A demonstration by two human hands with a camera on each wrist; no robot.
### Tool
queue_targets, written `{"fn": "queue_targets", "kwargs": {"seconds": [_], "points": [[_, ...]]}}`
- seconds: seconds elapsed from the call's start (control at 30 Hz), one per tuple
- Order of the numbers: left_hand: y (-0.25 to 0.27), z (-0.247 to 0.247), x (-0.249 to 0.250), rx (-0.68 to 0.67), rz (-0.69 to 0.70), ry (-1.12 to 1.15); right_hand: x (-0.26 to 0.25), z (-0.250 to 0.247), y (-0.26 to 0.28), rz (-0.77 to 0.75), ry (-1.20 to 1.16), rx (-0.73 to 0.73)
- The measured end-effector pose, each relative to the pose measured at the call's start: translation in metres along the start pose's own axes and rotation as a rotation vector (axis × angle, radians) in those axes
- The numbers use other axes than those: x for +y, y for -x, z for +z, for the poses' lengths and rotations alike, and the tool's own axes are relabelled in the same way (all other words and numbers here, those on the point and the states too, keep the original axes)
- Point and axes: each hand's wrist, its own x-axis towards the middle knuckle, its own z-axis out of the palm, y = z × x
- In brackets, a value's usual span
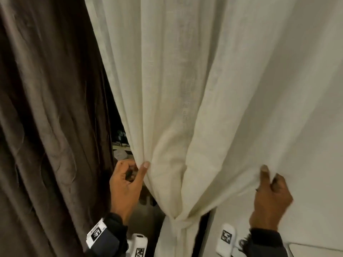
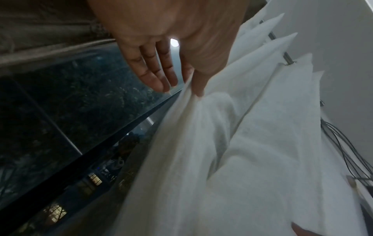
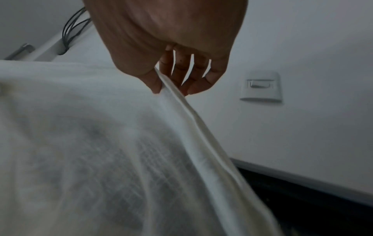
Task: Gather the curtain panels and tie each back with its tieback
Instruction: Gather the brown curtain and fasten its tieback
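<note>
A person's two hands work a white curtain panel (image 1: 185, 89), which hangs beside a brown curtain (image 1: 46, 108) and is cinched low down by a tieback (image 1: 174, 219) of the same white cloth. The left hand (image 1: 126, 186), raised just left of the panel, pinches its left edge between thumb and forefinger, the other fingers held loose and straight in the left wrist view. The right hand (image 1: 271, 197), well apart on the panel's right side, pinches the hemmed right edge (image 3: 181, 102) between thumb and fingers, lifting it off the white wall (image 1: 315, 164). Left of the panel, between it and the brown curtain, dark window glass (image 2: 60, 103) shows lit windows outside. A wall switch (image 3: 262, 86) sits on the wall to the panel's right.
</note>
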Motion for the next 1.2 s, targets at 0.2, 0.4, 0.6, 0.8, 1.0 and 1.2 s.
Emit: {"fn": "queue_targets", "kwargs": {"seconds": [0.2, 0.4, 0.6, 0.8, 1.0, 1.2], "points": [[0.044, -0.020, 0.010, -0.260, 0.048, -0.013, 0.005, 0.013, 0.063, 0.083, 0.214, -0.168], [0.051, -0.100, 0.010, 0.002, 0.168, -0.135, 0.004, 0.059, 0.189, -0.263, 0.106, -0.010], [0.019, -0.183, -0.021, 0.427, 0.291, -0.381, -0.029, 0.127, 0.296, -0.431, 0.185, -0.444], [-0.005, -0.221, -0.050, 0.351, 0.244, -0.241, -0.044, 0.193, 0.348, -0.277, 0.184, -0.420], [-0.026, -0.234, -0.069, 0.065, 0.005, -0.110, -0.042, 0.225, 0.332, -0.002, 0.381, -0.680], [-0.038, -0.244, -0.076, 0.159, -0.028, -0.174, -0.052, 0.213, 0.322, 0.150, 0.314, -0.449]]}}
